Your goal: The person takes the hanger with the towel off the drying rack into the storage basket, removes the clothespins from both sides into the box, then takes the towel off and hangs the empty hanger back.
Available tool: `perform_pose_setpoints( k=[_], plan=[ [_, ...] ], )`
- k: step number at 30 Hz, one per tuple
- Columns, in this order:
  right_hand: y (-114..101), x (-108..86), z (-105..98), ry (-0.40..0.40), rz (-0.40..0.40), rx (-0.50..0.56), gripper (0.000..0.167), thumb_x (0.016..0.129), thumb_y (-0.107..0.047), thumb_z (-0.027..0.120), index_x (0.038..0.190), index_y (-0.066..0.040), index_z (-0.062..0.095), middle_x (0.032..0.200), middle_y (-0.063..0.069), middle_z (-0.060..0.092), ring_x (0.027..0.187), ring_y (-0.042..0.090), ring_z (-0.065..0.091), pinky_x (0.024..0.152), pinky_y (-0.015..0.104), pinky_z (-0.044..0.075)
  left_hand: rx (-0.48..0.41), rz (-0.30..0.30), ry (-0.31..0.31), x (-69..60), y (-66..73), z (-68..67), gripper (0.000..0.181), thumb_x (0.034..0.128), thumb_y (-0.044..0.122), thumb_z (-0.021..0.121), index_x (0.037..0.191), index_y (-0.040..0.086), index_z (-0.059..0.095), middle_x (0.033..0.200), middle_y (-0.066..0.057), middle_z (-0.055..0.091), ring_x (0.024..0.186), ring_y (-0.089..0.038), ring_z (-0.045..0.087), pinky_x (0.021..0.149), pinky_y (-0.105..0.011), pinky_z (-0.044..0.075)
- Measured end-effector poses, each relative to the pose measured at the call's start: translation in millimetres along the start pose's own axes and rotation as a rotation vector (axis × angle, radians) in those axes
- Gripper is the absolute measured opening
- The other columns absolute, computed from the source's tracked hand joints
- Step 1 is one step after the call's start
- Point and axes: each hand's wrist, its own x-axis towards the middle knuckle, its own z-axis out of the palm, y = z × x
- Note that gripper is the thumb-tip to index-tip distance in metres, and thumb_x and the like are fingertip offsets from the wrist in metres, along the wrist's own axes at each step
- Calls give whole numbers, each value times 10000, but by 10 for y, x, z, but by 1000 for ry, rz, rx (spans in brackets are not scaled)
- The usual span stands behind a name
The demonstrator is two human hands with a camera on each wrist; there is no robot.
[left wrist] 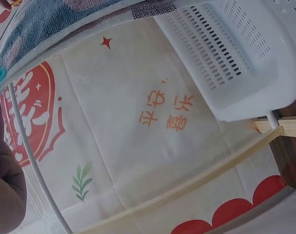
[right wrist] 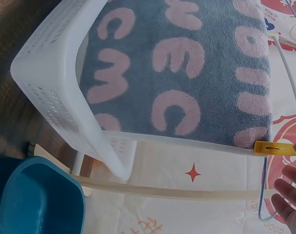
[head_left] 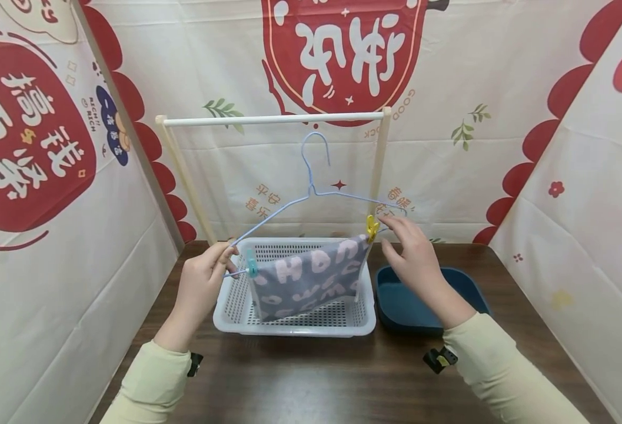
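Note:
A blue wire hanger [head_left: 311,193] is held up over the white basket, its hook pointing upward. A grey-blue towel with pink letters [head_left: 311,277] hangs folded over its lower bar. A teal clothespin [head_left: 252,263] clips the towel at the left and a yellow clothespin [head_left: 372,228] at the right. My left hand [head_left: 205,274] grips the hanger's left corner. Beside the yellow clothespin, my right hand [head_left: 411,253] has its fingers loosely spread, with the thumb close to the clothespin's end [right wrist: 274,148] in the right wrist view. Whether that thumb touches it I cannot tell.
Below the towel stands a white perforated basket [head_left: 295,331] on a brown wooden table [head_left: 289,377]. A dark teal bin [head_left: 403,306] sits to its right. Behind rises a wooden rack with a white crossbar [head_left: 273,119]. Printed cloth walls [head_left: 448,176] enclose the table.

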Motion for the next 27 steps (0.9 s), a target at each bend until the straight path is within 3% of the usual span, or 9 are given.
perform_pose_setpoints(
  k=[6, 13, 17, 27],
  plan=[
    [37, 30, -30, -19, -7, -2, 428, 892, 22, 599, 1316, -32, 579, 1300, 160, 564, 1223, 360, 482, 954, 557, 411, -4, 27, -20, 23, 61, 46, 62, 932, -1, 625, 954, 41, 664, 634, -18, 646, 558, -175, 624, 450, -255, 343],
    [78, 30, -49, -68, -12, -24, 363, 894, 19, 579, 1252, -35, 617, 1276, 169, 581, 1211, 367, 480, 958, 567, 396, -7, 15, -42, 3, 68, 59, 57, 943, 17, 617, 934, 62, 651, 628, -3, 638, 535, -159, 579, 447, -251, 348],
    [106, 29, -67, -85, -48, -36, 330, 882, -2, 641, 1210, -32, 628, 1228, 155, 611, 1153, 342, 514, 942, 550, 411, -3, 22, -40, 3, 62, 54, 44, 947, 30, 617, 939, 55, 653, 633, -18, 645, 555, -195, 610, 454, -256, 362],
    [158, -17, -97, -105, -159, -92, 446, 765, -13, 806, 1176, -17, 631, 1150, 149, 648, 1104, 336, 559, 963, 557, 387, 37, 27, -39, -13, 61, 57, 59, 932, 10, 630, 950, 56, 661, 632, -4, 638, 513, -98, 509, 431, -243, 327]
  ],
)
